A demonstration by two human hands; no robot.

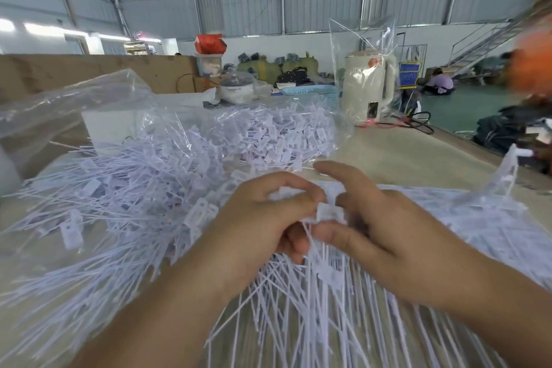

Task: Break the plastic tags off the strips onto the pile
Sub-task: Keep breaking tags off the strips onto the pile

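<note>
- Both hands work near centre: left hand (263, 218) grips a bundle of thin white plastic strips (310, 251); right hand (373, 224) pinches a small white rectangular tag (328, 212).
- Light, springy, probably snaps cleanly; best pinched at the tag's neck.

- The left hand (260, 227) is bare: no glove, ring or band shows on it.
- The right hand (385, 230) is likewise bare, with short-trimmed nails (the thumbnail is the clearest one).
- Both forearms are uncovered down to the frame's lower edge; no sleeve or cuff shows.
- No watch seems to sit on either wrist, though the picture is soft there.
</note>
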